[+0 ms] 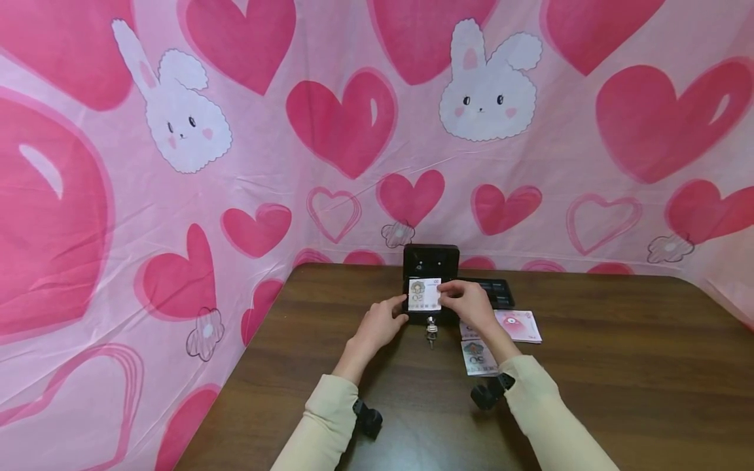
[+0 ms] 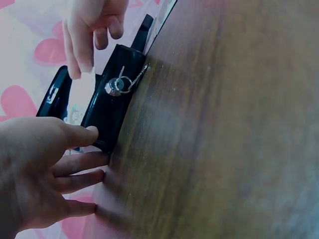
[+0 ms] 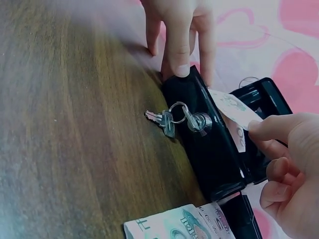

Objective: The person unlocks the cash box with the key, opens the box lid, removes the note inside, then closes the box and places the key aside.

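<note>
From where I stand, everything hinges on one banknote (image 1: 424,296), which sits right over the mouth of the black cash box (image 3: 219,159), reaching leftward from the right hand (image 1: 467,304). That grip pinches the note by its right edge between thumb and fingers. In the head view, the note's visible face is slightly longer across the cash box than toward its back; I can't tell whether more is hidden below. The right hand is clearly the nearer one. The left hand (image 1: 379,324) is at the cash box's front left corner, thumb touching the front and the other fingers straight and spread at its left side.

The cash box stands on the table (image 1: 636,366) with its lid (image 1: 431,257) raised at the back. A pinkish paper (image 3: 239,138) shows in the opening under the note. Keys (image 3: 167,124) hang from the front lock (image 3: 200,123). Right of the cash box lie a black compartment tray (image 1: 499,296), a pink stack of notes (image 1: 523,326) and, nearer me, a greyish note (image 1: 478,356).
</note>
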The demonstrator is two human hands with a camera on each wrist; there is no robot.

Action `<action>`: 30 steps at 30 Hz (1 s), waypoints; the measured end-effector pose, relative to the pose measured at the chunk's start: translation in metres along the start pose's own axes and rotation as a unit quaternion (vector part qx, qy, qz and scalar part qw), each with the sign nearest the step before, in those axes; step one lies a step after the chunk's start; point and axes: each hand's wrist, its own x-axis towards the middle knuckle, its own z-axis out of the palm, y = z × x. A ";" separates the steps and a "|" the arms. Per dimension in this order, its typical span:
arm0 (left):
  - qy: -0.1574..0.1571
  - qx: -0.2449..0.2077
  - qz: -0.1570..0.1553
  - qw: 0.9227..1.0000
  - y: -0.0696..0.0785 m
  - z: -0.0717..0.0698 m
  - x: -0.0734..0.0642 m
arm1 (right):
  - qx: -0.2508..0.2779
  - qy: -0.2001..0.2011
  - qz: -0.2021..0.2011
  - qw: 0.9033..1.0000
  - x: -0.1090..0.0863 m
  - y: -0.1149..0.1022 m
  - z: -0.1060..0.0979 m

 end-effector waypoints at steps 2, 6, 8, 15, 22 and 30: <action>0.000 0.000 0.001 1.000 0.000 0.000 -0.001 | 0.006 0.008 -0.001 1.000 -0.002 -0.001 -0.001; 0.003 0.000 0.001 1.000 0.001 -0.001 -0.001 | 0.013 0.021 -0.008 1.000 -0.006 -0.002 -0.005; 0.002 0.001 0.000 1.000 0.001 -0.001 -0.001 | 0.016 0.027 -0.013 0.999 -0.008 -0.002 -0.007; 0.001 -0.004 0.003 1.000 0.002 -0.002 -0.002 | 0.025 0.043 -0.012 0.999 -0.012 0.001 -0.013; 0.001 -0.006 0.000 1.000 0.002 -0.002 -0.002 | 0.027 0.043 -0.025 0.998 -0.016 -0.002 -0.022; 0.001 -0.008 0.003 1.000 0.003 -0.003 -0.002 | 0.039 0.046 -0.026 0.998 -0.022 -0.005 -0.031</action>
